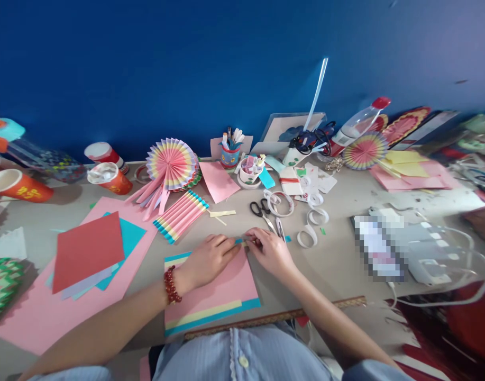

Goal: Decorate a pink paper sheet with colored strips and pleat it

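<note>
Pressing striped pink paper [222, 288] beneath loosely flattened left hand [206, 263] and bunching right hand [273, 252] just beside, with unclear hold.

Papers and tools are borne by a grey tabletop [333, 264]. Near its front edge, a striped pink sheet [218, 293] is laid; at left, a large pink sheet [28, 320] is spread. Pleated paper [181, 216], scissors [265, 214] and white coils [315, 236] are scattered centrally; a phone [379, 248] is placed at right.
</note>
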`<action>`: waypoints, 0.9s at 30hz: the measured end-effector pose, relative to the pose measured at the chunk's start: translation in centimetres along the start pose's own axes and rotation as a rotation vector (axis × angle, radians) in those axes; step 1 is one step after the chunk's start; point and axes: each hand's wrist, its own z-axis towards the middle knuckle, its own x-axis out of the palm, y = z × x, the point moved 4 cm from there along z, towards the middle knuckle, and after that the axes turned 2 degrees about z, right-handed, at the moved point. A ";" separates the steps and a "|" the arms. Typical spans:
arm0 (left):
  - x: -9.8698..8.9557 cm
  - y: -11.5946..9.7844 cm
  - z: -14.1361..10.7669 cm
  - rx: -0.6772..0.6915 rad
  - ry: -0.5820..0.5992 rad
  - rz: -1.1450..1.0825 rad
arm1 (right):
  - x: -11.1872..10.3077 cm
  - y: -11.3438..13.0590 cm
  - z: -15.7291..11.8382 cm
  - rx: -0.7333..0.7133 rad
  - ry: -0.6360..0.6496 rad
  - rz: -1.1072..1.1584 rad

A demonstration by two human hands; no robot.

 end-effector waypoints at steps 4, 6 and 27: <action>-0.3 0.0 0.6 0.044 0.031 0.060 | -0.1 0.1 0.2 0.040 0.031 -0.035; -0.2 0.0 0.8 0.059 0.049 0.077 | -0.1 0.1 0.3 0.049 0.039 -0.055; 0.5 0.4 0.8 0.096 0.045 0.072 | -0.1 0.2 -0.1 0.034 0.031 -0.088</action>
